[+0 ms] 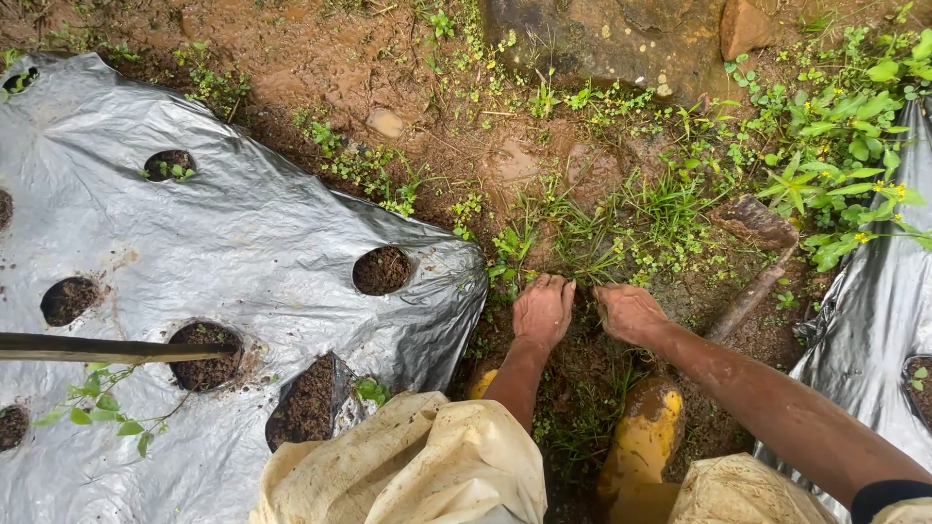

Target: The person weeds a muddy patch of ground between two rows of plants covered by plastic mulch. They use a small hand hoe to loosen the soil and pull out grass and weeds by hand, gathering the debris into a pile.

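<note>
Both hands, left (543,311) and right (630,311), grip grass (592,243) beside soil-filled sheet holes (381,270).

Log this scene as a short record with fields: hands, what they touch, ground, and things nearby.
left hand: fingers curled down into grass at the soil
right hand: beside the left, gripping the same clump of grass
ground: wet brown soil with scattered weeds
sheet: silver plastic sheet on the left, holes showing soil, a few seedlings
boot: yellow boot, muddy, below the right hand
stick: dark stick lying across the sheet
rock: large rock at top
</note>
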